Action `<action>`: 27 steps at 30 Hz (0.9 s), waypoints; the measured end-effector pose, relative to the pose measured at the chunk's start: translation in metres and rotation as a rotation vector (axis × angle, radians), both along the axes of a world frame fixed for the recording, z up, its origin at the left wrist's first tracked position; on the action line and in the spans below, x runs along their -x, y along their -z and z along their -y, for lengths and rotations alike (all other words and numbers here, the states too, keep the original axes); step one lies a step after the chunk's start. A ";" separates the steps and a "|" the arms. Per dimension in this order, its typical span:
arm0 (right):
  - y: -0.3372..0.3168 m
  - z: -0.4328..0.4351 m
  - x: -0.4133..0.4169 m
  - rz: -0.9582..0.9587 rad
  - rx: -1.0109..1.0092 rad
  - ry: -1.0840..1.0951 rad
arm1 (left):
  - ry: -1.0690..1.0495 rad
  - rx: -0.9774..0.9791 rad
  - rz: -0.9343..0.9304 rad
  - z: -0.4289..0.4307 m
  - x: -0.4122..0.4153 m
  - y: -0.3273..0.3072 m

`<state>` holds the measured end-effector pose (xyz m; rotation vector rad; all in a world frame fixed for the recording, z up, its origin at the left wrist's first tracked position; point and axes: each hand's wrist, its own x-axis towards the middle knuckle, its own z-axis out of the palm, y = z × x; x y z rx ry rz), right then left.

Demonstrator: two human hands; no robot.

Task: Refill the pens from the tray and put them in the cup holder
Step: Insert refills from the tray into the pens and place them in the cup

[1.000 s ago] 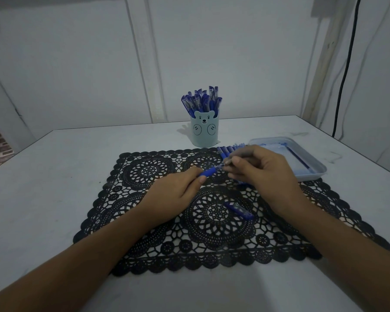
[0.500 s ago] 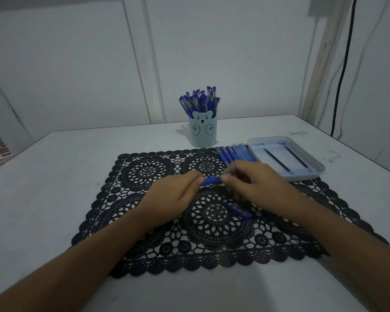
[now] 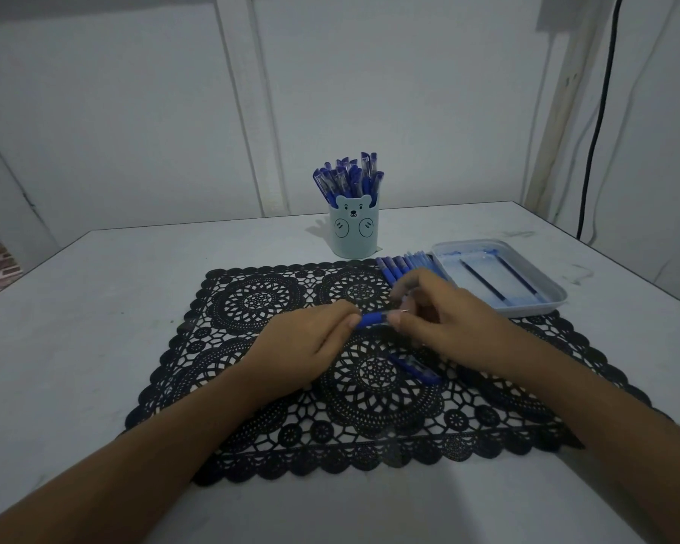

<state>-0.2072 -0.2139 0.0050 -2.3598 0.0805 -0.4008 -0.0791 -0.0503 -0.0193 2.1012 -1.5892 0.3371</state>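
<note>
We find both hands meeting over the middle of the black lace placemat, each clamped on one end of a blue pen. The left hand pinches its end with curled fingers, and the right hand pinches the other end between thumb and fingertips; only the short blue stretch between them shows. Just below the right hand, nearer the person, a loose blue pen piece lies on the mat; we cannot tell which part it is. Directly beyond the right hand a row of blue pens lies side by side, partly hidden by its fingers. Beyond that hand and to its right sits the pale tray with two thin dark refills in it. Farther out, beyond the gap between the hands, the bear-faced cup holder stands upright on the white table, packed with capped pens.
</note>
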 end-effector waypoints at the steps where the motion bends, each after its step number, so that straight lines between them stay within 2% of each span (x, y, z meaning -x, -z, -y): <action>1: -0.001 0.001 0.000 0.003 0.003 -0.005 | 0.000 0.003 -0.006 0.000 0.000 0.000; 5: -0.001 -0.001 -0.001 0.003 0.059 0.068 | 0.021 -0.013 0.025 0.000 0.000 0.000; 9: 0.000 -0.001 0.000 -0.033 0.132 0.030 | 0.028 -0.013 0.019 0.000 -0.001 0.002; 19: -0.001 -0.004 0.000 -0.042 0.129 0.048 | 0.055 -0.045 0.077 0.001 -0.001 0.004; 23: -0.001 -0.003 0.002 -0.061 0.126 0.027 | 0.049 -0.027 0.038 0.001 -0.002 0.004; 27: -0.001 -0.004 0.000 -0.028 0.186 0.041 | 0.038 -0.019 0.145 0.000 0.000 0.002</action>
